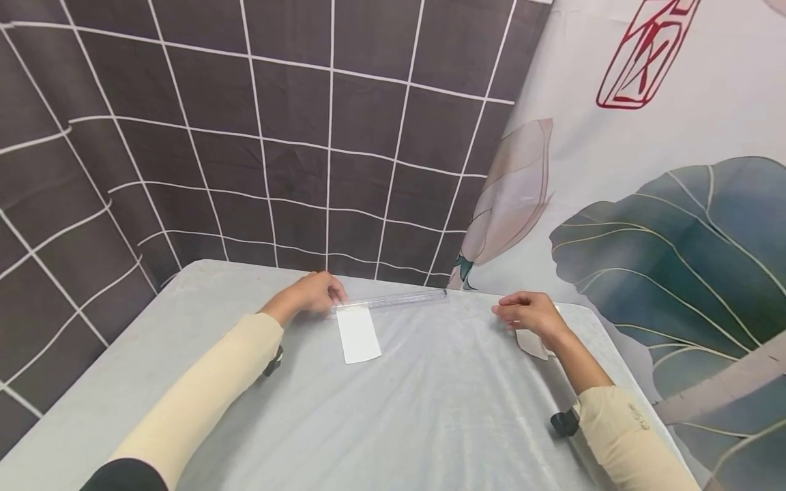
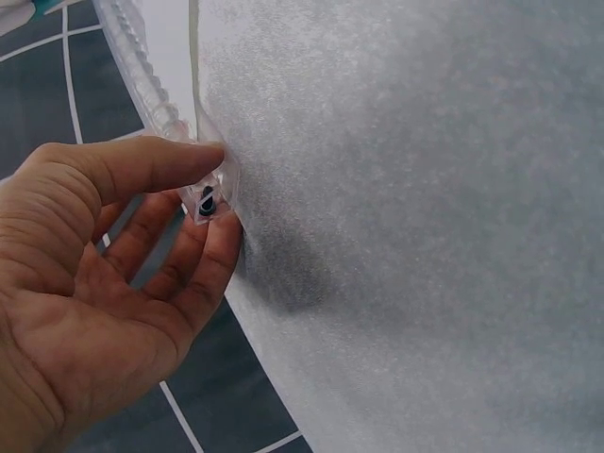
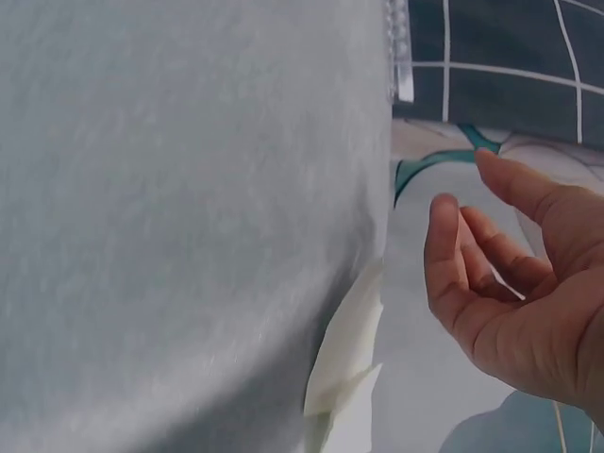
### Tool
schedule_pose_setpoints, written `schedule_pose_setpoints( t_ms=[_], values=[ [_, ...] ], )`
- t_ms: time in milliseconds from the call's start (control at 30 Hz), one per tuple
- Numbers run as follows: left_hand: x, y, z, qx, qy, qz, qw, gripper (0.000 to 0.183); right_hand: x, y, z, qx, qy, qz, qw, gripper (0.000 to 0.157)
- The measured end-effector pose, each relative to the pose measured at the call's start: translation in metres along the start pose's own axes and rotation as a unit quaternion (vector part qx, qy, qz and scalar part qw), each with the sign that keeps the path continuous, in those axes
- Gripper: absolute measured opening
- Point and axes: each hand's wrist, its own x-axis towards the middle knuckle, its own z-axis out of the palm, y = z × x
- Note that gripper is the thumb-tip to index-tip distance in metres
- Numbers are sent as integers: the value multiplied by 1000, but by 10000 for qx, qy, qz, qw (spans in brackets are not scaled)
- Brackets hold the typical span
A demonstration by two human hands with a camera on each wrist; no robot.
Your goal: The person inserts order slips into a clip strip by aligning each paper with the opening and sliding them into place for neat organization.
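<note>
On the table (image 1: pixel 430 423), a long clear ridged plastic strip (image 1: pixel 405 299) lies near the back edge. My left hand (image 1: pixel 316 293) pinches its left end between thumb and fingers. In the left wrist view, a small dark spot shows at that end, beside the left hand (image 2: pixel 142 236). A white paper sheet (image 1: pixel 359 334) lies with its top edge against the strip. My right hand (image 1: pixel 531 315) hovers at the right with loosely bent fingers and holds nothing. Below it are off-white paper pieces (image 1: pixel 531 343), partly hidden by the hand; they overlap in the right wrist view (image 3: pixel 344 354).
A dark grid-patterned curtain (image 1: pixel 295 136) hangs behind the table and along its left. At the right hangs a white cloth (image 1: pixel 571 143) printed with large leaves and a bud. The table's back edge runs close behind both hands.
</note>
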Motion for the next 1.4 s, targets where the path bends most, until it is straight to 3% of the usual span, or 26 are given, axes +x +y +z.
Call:
schedule_pose_setpoints(
  t_ms=[400,700,900,1167,1400],
  values=[
    [4,-3,0,27,-6,41,10000,53,-1,24,-24,-964,479,57,9942,53],
    [2,-5,-1,38,-82,-55,9999,52,2,36,-33,-1105,624,257,9916,55],
    [4,-5,0,25,-66,31,10000,53,3,48,-41,-1126,877,328,9892,47],
    [4,-5,-2,-17,-55,-5,10000,53,8,54,-43,-1907,1351,600,9705,40],
    [4,-5,-1,-10,-113,49,9999,52,9,56,-40,-2216,1508,1081,9573,51]
  ],
)
